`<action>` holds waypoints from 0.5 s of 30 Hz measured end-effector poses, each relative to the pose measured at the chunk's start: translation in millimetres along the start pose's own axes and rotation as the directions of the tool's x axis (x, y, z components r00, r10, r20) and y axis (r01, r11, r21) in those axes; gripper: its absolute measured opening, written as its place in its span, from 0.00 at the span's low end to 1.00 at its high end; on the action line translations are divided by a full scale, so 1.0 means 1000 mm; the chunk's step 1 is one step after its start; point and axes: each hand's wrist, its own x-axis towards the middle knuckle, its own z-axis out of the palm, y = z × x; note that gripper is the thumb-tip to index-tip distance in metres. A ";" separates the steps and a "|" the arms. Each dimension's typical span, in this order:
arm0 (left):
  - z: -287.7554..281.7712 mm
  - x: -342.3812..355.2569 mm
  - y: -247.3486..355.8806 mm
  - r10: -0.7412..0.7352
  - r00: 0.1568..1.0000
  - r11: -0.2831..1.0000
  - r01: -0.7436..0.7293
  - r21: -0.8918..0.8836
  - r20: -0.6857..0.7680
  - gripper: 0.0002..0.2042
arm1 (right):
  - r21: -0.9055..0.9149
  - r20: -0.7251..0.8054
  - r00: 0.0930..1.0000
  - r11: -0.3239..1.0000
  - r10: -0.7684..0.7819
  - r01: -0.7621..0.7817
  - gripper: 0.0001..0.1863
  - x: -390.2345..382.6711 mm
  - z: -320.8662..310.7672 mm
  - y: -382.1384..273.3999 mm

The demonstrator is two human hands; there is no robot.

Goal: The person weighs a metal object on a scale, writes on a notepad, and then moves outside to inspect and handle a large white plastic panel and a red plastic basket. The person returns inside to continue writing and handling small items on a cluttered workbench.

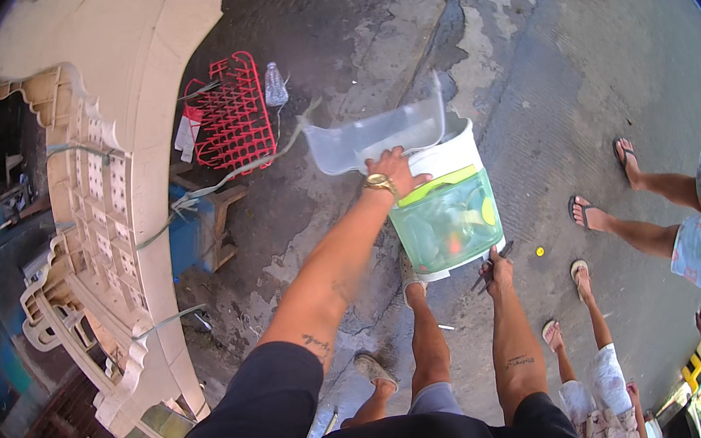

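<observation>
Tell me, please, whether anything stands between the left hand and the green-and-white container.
Nothing visible does: the left hand is already at the upper left part of the container, its thumb reaching across the top. The clear lid stands open mostly beyond the hand, not in between.

Bottle (275, 85) beside rack (234, 115), container (439, 224) further right

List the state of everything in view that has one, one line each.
White-and-green container: open, contents showing through its green side.
Clear lid: raised away from the container's mouth.
Left hand: on the container's top, by the lid; grip unclear.
Right hand: closed around a dark tool.
Gold watch: worn on the left wrist.
Clear bottle: full or empty, cannot tell.
Beige plastic piece: ribbed side exposed.
</observation>
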 end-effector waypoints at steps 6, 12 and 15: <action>-0.006 -0.034 0.037 0.134 0.969 0.979 -0.162 -0.120 -0.208 0.18 | -0.015 -0.110 0.981 0.987 -0.158 0.157 0.21 -0.030 -0.046 0.003; -0.081 -0.222 0.156 0.377 0.807 0.835 -0.509 -0.211 -0.454 0.10 | -0.261 -0.167 0.940 0.932 -0.299 0.250 0.24 -0.226 -0.192 -0.055; -0.158 -0.320 0.156 0.363 0.803 0.788 -0.535 -0.305 -0.473 0.10 | -0.379 -0.113 0.966 0.909 -0.231 0.173 0.31 -0.309 -0.245 -0.091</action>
